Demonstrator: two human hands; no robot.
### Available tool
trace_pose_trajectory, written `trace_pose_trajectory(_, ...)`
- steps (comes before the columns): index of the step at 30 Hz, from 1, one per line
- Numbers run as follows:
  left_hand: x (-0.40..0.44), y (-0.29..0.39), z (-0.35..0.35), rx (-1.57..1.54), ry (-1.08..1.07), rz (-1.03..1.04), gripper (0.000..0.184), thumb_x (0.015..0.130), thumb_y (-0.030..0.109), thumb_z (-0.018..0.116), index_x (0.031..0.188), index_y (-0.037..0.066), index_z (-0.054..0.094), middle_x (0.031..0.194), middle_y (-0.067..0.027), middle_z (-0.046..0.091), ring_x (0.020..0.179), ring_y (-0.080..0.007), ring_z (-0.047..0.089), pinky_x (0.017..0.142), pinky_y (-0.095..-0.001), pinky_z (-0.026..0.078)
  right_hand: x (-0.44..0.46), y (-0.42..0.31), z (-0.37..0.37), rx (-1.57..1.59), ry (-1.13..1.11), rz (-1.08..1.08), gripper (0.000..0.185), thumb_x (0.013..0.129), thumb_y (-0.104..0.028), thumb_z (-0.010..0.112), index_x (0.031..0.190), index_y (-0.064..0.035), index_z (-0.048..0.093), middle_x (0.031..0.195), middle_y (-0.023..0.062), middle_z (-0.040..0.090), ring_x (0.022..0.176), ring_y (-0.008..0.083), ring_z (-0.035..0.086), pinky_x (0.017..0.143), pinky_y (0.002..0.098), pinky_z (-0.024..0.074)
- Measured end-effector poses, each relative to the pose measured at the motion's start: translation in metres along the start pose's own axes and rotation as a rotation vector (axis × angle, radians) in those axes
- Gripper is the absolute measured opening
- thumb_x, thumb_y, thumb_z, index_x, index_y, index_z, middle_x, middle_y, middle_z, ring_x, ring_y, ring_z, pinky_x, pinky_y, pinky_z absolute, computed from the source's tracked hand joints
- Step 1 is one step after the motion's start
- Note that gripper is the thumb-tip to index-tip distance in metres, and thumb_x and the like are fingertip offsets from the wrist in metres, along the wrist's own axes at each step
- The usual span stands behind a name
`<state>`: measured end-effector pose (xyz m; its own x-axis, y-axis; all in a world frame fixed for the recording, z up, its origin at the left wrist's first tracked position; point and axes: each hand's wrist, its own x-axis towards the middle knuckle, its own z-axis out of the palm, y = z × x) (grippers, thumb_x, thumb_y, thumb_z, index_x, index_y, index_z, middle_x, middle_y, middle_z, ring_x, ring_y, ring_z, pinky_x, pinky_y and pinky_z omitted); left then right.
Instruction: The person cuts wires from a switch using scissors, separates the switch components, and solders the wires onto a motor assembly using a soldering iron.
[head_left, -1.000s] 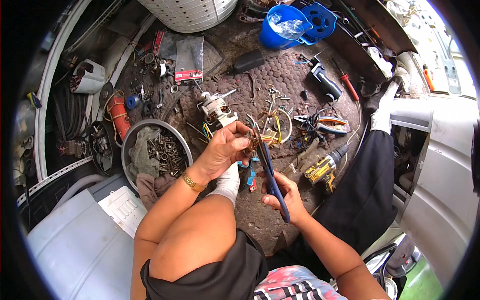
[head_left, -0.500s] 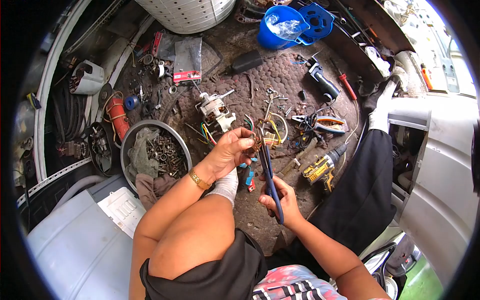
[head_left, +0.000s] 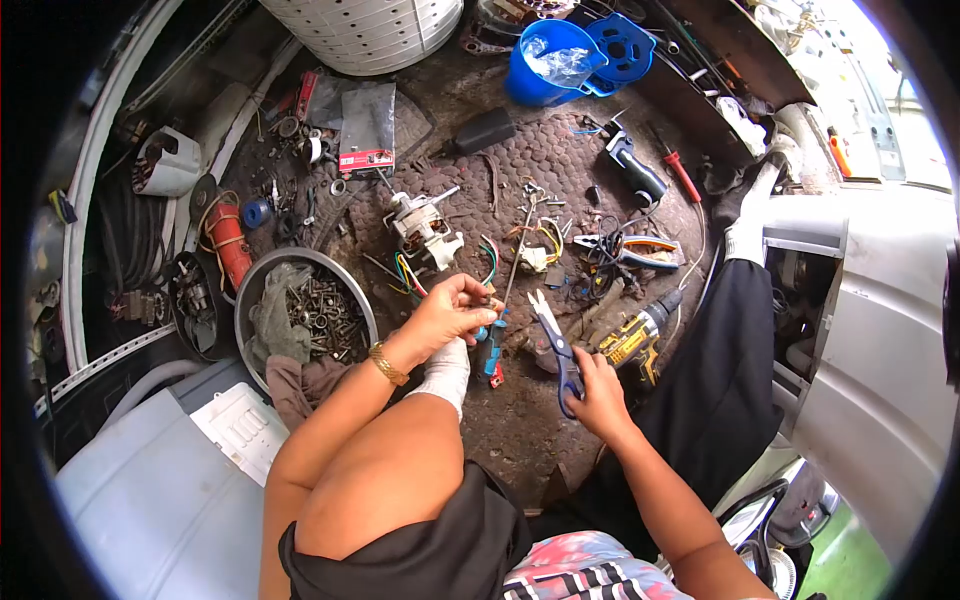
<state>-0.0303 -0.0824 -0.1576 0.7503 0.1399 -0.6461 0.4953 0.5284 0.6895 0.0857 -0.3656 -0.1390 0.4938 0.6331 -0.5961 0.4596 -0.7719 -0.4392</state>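
My right hand (head_left: 598,397) is closed on the handles of dark blue scissors (head_left: 556,345), whose blades point up and stand slightly apart. To the left, my left hand (head_left: 455,316) pinches a small brownish piece (head_left: 491,303) between thumb and fingers; its details are too small to tell. The scissors and this piece are apart. Just beyond my left hand lies a small motor (head_left: 422,228) with coloured wires. A white part with yellow wires (head_left: 538,257) rests on the floor beyond the scissors. Below my left hand are blue and red bits (head_left: 492,360).
A grey basin of bolts (head_left: 250,320) stands at the left. Pliers (head_left: 650,252), a yellow drill (head_left: 630,338), a soldering iron (head_left: 682,177) and a black tool (head_left: 634,172) lie at the right. A blue pitcher (head_left: 535,88) and a white perforated drum (head_left: 370,35) are at the back.
The scissors have moved right and down, away from the piece in my left hand, and their blades have parted slightly. My left hand has shifted a little down. The view has shifted slightly.
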Motion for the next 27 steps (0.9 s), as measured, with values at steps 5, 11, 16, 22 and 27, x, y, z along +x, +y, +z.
trace_pose_trajectory(5,0.024,-0.021,0.005,0.376,0.081,0.270,0.029,0.081,0.008,0.078,0.101,0.003,0.059,0.097,-0.0049,0.070,0.078,-0.0095,0.064,0.057,-0.0291,0.051,0.013,-0.006,0.002,-0.128,0.145,-0.055,0.048,0.077,-0.012,0.075,0.122,-0.0113,0.058,0.114,0.0121,0.059,0.104,0.0347,0.062,0.082,0.0441,0.0522)
trace_pose_trajectory(11,0.053,-0.032,0.009,0.739,0.175,0.393,0.037,0.075,0.008,0.078,0.108,0.003,0.062,0.101,-0.0098,0.069,0.063,-0.0168,0.063,0.062,-0.0319,0.053,0.112,-0.053,-0.011,-0.146,0.565,-0.329,0.035,0.076,-0.012,0.073,0.110,-0.0160,0.061,0.102,0.0093,0.057,0.093,0.0313,0.058,0.071,0.0425,0.0536)
trace_pose_trajectory(16,0.055,-0.032,0.014,0.785,0.251,0.548,0.038,0.079,0.012,0.077,0.112,0.003,0.061,0.113,-0.0140,0.063,0.073,-0.0183,0.065,0.067,-0.0304,0.054,0.173,-0.055,-0.015,-0.352,0.462,-0.379,0.050,0.068,-0.008,0.076,0.116,-0.0173,0.063,0.102,0.0106,0.058,0.095,0.0337,0.059,0.073,0.0416,0.0543)
trace_pose_trajectory(22,0.046,-0.005,0.004,-0.469,-0.173,-0.112,0.055,0.100,0.050,0.052,0.132,0.006,0.049,0.114,-0.0129,0.064,0.084,-0.0186,0.068,0.073,-0.0335,0.059,0.138,-0.061,-0.046,0.767,0.249,-0.249,0.044,0.073,0.003,0.074,0.112,-0.0062,0.058,0.113,0.0093,0.061,0.098,0.0212,0.063,0.079,0.0321,0.0514)
trace_pose_trajectory(27,0.026,0.025,0.025,-0.450,-0.229,-0.060,0.038,0.102,0.036,0.054,0.126,0.007,0.054,0.113,-0.0100,0.066,0.092,-0.0177,0.069,0.080,-0.0354,0.060,0.104,-0.074,-0.042,0.721,0.527,-0.488,0.046,0.073,0.009,0.067,0.116,-0.0075,0.065,0.117,0.0097,0.050,0.108,0.0217,0.055,0.081,0.0298,0.0503)
